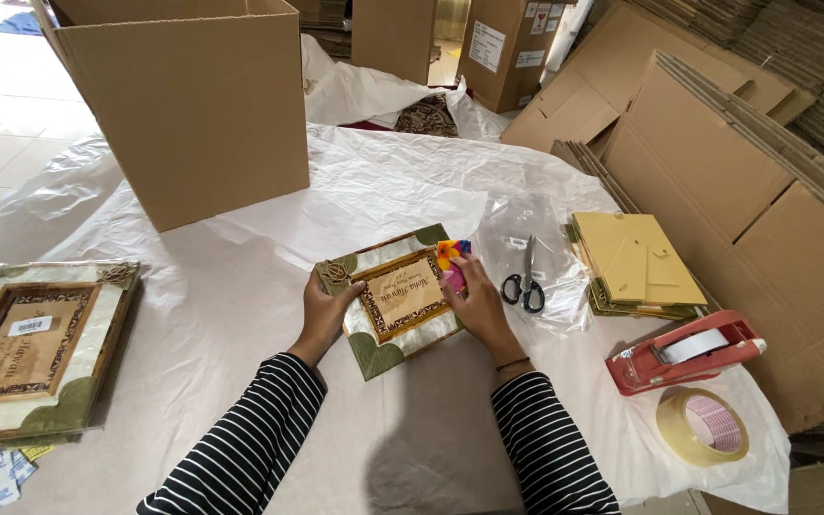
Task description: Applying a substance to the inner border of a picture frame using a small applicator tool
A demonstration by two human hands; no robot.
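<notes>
Frame: I see the small green-cornered wooden picture frame (395, 298) lying mid-table between both hands.
Left hand (328, 307): grasping the frame's left edge.
Right hand (477, 303): pinching a bright multicoloured card (451, 257) at the frame's right edge.

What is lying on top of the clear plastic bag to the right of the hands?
A pair of black-handled scissors lies on the clear plastic bag, blades pointing away from the person. Beneath the bag, white paper shows through. Whether the bag holds anything cannot be told.

Glossy pearly picture frame (395, 298) with carved wood inlay, matt brown cardboard box (188, 100), crinkled white tissue paper (374, 181), clear shiny plastic bag (536, 243), red plastic tape dispenser (684, 351)
</notes>
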